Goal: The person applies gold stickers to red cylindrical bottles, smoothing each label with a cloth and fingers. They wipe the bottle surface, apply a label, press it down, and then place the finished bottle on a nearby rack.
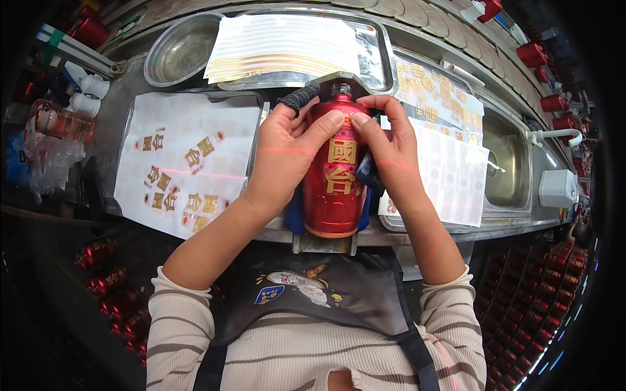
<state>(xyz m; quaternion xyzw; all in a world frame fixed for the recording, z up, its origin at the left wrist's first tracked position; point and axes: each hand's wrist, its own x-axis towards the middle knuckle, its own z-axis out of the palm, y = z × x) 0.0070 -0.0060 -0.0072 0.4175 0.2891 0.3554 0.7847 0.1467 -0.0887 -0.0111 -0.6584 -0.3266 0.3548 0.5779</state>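
Observation:
A glossy red bottle [334,214] with large gold characters down its front lies tilted in a blue-padded stand [295,210], its neck pointing away from me. My left hand [277,156] grips the bottle's left shoulder, thumb pressed on the small emblem near the top. A dark wrap [300,98] covers a finger of that hand. My right hand [399,156] grips the other shoulder, with its thumb beside the left one on the same emblem. The fingers behind the bottle are partly hidden. A dark blue cloth-like piece [369,174] shows beneath the right hand.
Left of the bottle, a white sheet [137,186] with scattered gold character stickers covers a tray. Striped sheets [287,42] lie behind, beside a metal bowl [182,55]. More sticker sheets [450,173] lie right, before a sink [512,189]. Red bottles [531,293] stand in rows below.

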